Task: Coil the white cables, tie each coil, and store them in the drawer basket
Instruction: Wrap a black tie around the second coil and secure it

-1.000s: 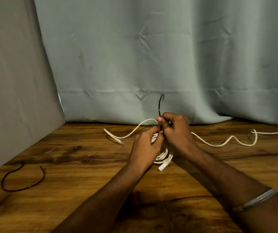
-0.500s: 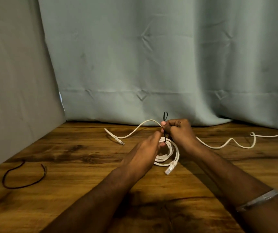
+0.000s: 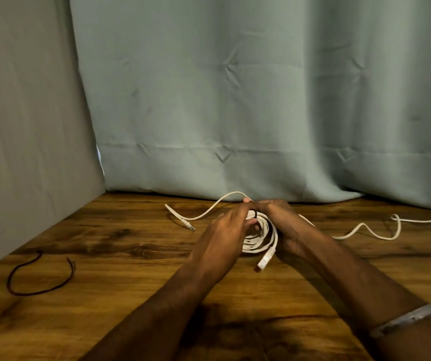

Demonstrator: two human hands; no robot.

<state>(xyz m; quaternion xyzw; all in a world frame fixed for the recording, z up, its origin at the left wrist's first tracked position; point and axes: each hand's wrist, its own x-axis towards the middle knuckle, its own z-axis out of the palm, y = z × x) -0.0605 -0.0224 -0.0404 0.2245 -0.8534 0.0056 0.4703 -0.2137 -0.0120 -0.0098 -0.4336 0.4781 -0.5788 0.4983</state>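
Note:
A coiled white cable (image 3: 261, 238) lies between my two hands on the wooden table (image 3: 131, 295), its plug end (image 3: 265, 260) pointing toward me. A thin black tie (image 3: 255, 214) wraps the coil's far side. My left hand (image 3: 225, 235) pinches at the tie and coil from the left. My right hand (image 3: 284, 225) grips the coil from the right, fingertips meeting the left hand's at the top. A second, loose white cable (image 3: 365, 230) snakes behind the hands from the left to the right edge of the view.
Another black tie (image 3: 37, 276) lies curved on the table at the far left. A grey-green curtain (image 3: 235, 100) hangs along the table's back edge, and a grey panel (image 3: 26, 126) closes the left side. No drawer basket is in view.
The black tie's end, which stood up above the hands, is now drawn down tight against the coil. Both hands have lowered slightly, and the coil's plug end has swung toward me.

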